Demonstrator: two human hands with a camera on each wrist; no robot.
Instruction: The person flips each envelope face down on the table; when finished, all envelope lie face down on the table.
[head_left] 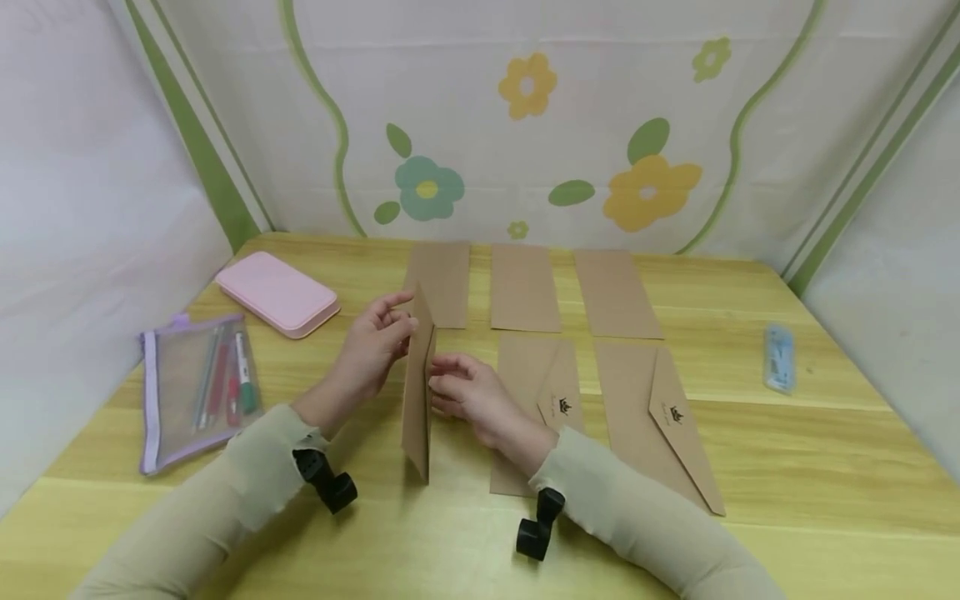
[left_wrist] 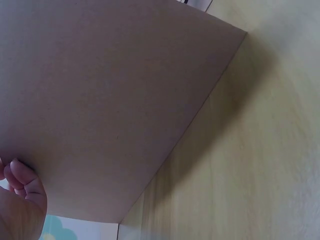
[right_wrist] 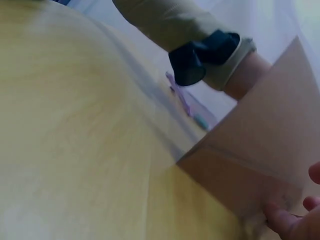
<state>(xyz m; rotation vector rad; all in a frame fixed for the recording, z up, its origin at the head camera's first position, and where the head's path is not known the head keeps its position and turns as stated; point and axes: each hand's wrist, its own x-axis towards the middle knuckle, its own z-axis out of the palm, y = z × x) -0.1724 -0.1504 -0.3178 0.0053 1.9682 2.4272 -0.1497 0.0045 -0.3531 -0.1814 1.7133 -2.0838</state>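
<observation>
Counter (head_left: 810, 467), wood-grained. Flat envelopes (head_left: 525, 292), five, in two rows. Upright envelope (head_left: 417, 392), one, over the counter, left of the front pair. My hands, two: left (head_left: 371, 346) pinching its edge; right (head_left: 480, 396), fingers loosely bent, touching its flap side.

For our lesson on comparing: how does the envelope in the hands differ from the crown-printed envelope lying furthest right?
The held envelope is upright, while the rightmost envelope lies flat on the table. The left hand and right hand touch the held envelope; neither touches the rightmost envelope. From the head view, the held envelope looks narrow, but the rightmost envelope shows its broad face. Both are brown, with a flap.
</observation>
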